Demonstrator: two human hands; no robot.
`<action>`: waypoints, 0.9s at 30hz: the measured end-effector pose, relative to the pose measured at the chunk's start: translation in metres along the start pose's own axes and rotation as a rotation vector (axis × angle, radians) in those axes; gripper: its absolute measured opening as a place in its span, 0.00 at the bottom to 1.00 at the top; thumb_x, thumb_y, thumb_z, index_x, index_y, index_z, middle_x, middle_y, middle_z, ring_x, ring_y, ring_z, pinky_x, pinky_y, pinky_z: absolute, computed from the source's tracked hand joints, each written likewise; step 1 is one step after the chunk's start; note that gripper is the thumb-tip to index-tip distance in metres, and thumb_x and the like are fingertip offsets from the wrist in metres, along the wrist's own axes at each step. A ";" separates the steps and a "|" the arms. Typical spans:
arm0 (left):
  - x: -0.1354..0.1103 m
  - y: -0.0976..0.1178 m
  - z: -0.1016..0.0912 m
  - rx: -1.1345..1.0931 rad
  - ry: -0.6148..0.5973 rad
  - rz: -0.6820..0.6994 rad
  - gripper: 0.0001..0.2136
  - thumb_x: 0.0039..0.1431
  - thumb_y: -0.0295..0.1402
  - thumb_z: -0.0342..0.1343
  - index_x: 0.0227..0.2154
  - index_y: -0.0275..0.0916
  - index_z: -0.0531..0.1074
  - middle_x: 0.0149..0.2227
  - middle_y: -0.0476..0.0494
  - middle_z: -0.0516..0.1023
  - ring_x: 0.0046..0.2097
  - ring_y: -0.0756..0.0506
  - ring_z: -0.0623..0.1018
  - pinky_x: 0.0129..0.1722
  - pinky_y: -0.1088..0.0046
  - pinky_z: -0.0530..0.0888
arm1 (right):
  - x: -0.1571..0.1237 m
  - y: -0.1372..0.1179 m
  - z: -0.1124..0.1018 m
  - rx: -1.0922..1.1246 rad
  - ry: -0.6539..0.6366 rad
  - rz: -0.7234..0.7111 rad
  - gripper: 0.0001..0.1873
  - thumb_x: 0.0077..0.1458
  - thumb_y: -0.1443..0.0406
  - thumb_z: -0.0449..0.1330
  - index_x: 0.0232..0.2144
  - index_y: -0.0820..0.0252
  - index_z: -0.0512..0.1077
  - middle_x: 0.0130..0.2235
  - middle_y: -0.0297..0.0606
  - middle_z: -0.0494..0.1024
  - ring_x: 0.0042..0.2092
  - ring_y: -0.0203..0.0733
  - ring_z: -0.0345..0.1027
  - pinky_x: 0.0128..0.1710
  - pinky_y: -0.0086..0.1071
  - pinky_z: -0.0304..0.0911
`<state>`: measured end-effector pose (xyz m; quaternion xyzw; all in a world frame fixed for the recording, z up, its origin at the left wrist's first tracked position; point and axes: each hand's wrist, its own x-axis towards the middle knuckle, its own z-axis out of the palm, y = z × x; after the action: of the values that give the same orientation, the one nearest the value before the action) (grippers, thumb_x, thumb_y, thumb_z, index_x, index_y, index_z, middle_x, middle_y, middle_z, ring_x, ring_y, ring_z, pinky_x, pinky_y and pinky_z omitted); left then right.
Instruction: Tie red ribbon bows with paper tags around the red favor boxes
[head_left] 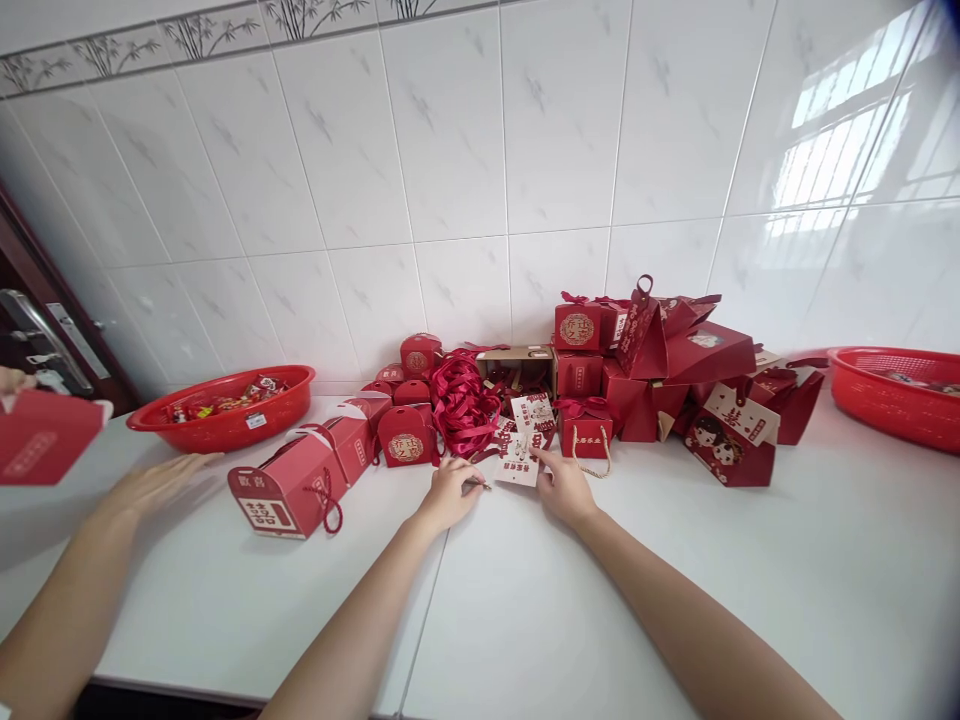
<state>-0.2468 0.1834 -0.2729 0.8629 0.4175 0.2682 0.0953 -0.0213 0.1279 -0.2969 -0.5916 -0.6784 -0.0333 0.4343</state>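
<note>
My left hand (450, 492) rests on the white counter (675, 580) with its fingers curled, pinching something small and thin that I cannot make out. My right hand (562, 486) lies just to the right of it, its fingertips pinching the edge of a white-and-red printed card (517, 466). More such cards (532, 412) lie just behind. A small red gift box with a rope handle (586, 436) stands right behind my right hand.
Another person's hand (154, 482) lies flat at the left, and a second hand holds a red box (41, 436). A long red box (300, 486), red ribbons (461, 400), a pile of red boxes (675, 370) and two red baskets (225, 425) (896, 400) line the tiled wall.
</note>
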 end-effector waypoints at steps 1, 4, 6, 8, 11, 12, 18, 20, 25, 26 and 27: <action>0.000 -0.001 0.000 -0.004 -0.004 0.004 0.07 0.54 0.27 0.56 0.32 0.43 0.78 0.39 0.45 0.77 0.48 0.40 0.70 0.49 0.61 0.67 | 0.000 -0.001 -0.001 -0.007 0.004 0.001 0.34 0.46 0.75 0.48 0.57 0.59 0.66 0.50 0.42 0.76 0.50 0.46 0.70 0.49 0.39 0.67; 0.001 -0.003 0.002 -0.013 -0.013 0.010 0.07 0.54 0.27 0.56 0.32 0.43 0.77 0.39 0.45 0.76 0.48 0.40 0.70 0.50 0.61 0.67 | 0.002 -0.005 -0.005 -0.043 0.068 0.006 0.43 0.44 0.76 0.47 0.65 0.65 0.51 0.64 0.45 0.58 0.66 0.50 0.46 0.63 0.48 0.50; 0.001 -0.005 0.003 -0.015 -0.017 0.008 0.07 0.54 0.28 0.56 0.33 0.43 0.78 0.40 0.45 0.76 0.49 0.39 0.69 0.50 0.60 0.66 | 0.002 -0.008 -0.007 -0.088 0.016 0.018 0.45 0.46 0.74 0.48 0.67 0.69 0.41 0.67 0.46 0.49 0.69 0.51 0.32 0.66 0.51 0.39; 0.002 -0.005 0.003 -0.016 -0.025 0.004 0.07 0.53 0.28 0.56 0.33 0.43 0.78 0.40 0.45 0.76 0.49 0.39 0.69 0.51 0.59 0.66 | 0.001 -0.010 -0.007 -0.121 -0.149 0.024 0.44 0.48 0.72 0.49 0.67 0.69 0.42 0.66 0.48 0.53 0.69 0.51 0.35 0.65 0.51 0.39; 0.002 -0.006 0.003 -0.013 -0.036 -0.004 0.08 0.53 0.28 0.56 0.33 0.44 0.78 0.41 0.45 0.76 0.50 0.39 0.68 0.52 0.59 0.66 | 0.000 -0.011 -0.003 -0.120 -0.351 0.031 0.39 0.48 0.70 0.51 0.64 0.66 0.54 0.59 0.50 0.67 0.64 0.52 0.51 0.62 0.51 0.47; 0.002 -0.006 0.003 -0.010 -0.038 -0.009 0.08 0.53 0.28 0.55 0.33 0.44 0.78 0.42 0.45 0.76 0.51 0.39 0.68 0.52 0.59 0.66 | 0.000 -0.012 -0.002 -0.119 -0.358 0.037 0.39 0.48 0.70 0.51 0.64 0.66 0.55 0.59 0.49 0.67 0.64 0.52 0.52 0.62 0.51 0.48; 0.001 -0.001 0.001 0.016 -0.053 -0.041 0.07 0.54 0.29 0.55 0.33 0.45 0.77 0.41 0.46 0.76 0.51 0.39 0.69 0.52 0.60 0.66 | 0.004 -0.016 -0.010 -0.196 -0.081 0.155 0.40 0.57 0.67 0.46 0.67 0.74 0.36 0.69 0.46 0.39 0.69 0.49 0.21 0.66 0.51 0.30; 0.000 0.001 0.001 0.032 -0.051 -0.066 0.07 0.54 0.29 0.55 0.34 0.45 0.77 0.43 0.46 0.76 0.52 0.39 0.68 0.52 0.59 0.65 | 0.003 -0.015 -0.010 -0.203 -0.097 0.164 0.38 0.58 0.65 0.46 0.67 0.73 0.38 0.68 0.48 0.45 0.69 0.51 0.26 0.66 0.52 0.29; 0.001 0.002 -0.007 0.105 0.040 -0.176 0.18 0.53 0.28 0.57 0.47 0.48 0.70 0.55 0.44 0.69 0.58 0.37 0.64 0.54 0.54 0.62 | 0.000 -0.011 -0.006 -0.149 -0.320 0.099 0.37 0.52 0.65 0.52 0.65 0.65 0.51 0.62 0.47 0.63 0.66 0.52 0.48 0.64 0.55 0.39; 0.001 0.001 -0.009 0.121 0.065 -0.210 0.19 0.53 0.29 0.56 0.49 0.47 0.68 0.56 0.43 0.68 0.58 0.36 0.63 0.54 0.54 0.62 | 0.000 -0.011 -0.006 -0.154 -0.286 0.104 0.38 0.53 0.65 0.51 0.66 0.65 0.48 0.64 0.47 0.58 0.67 0.51 0.43 0.65 0.55 0.37; 0.002 -0.001 -0.011 0.134 0.085 -0.249 0.20 0.54 0.29 0.56 0.50 0.46 0.67 0.56 0.42 0.67 0.58 0.36 0.63 0.53 0.54 0.62 | 0.001 -0.011 -0.007 -0.159 -0.221 0.109 0.39 0.54 0.66 0.49 0.67 0.67 0.43 0.66 0.47 0.53 0.68 0.49 0.38 0.65 0.54 0.35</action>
<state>-0.2524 0.1849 -0.2636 0.7966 0.5422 0.2622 0.0522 -0.0270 0.1215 -0.2867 -0.6604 -0.6840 0.0020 0.3099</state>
